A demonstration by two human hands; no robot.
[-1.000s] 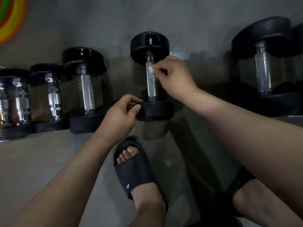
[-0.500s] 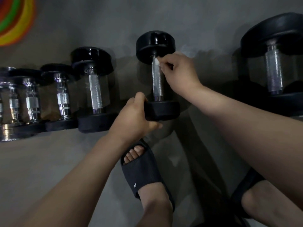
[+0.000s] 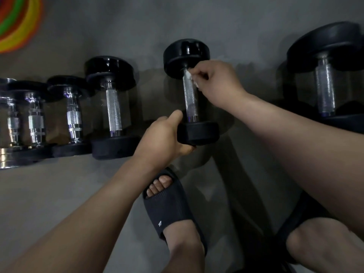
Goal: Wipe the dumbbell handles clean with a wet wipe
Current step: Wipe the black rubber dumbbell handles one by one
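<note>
Pinches wet wipe (image 3: 189, 75) with right hand (image 3: 218, 83) at far end of dumbbell handle (image 3: 190, 101), grips near head (image 3: 199, 133) with left hand (image 3: 163, 140), probably strokes lengthwise nearward next.

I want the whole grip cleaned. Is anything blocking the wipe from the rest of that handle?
Nothing visible. The right hand pinches the wet wipe at the top of the handle; below it the metal is bare to the lower head, which the left hand grips.
</note>
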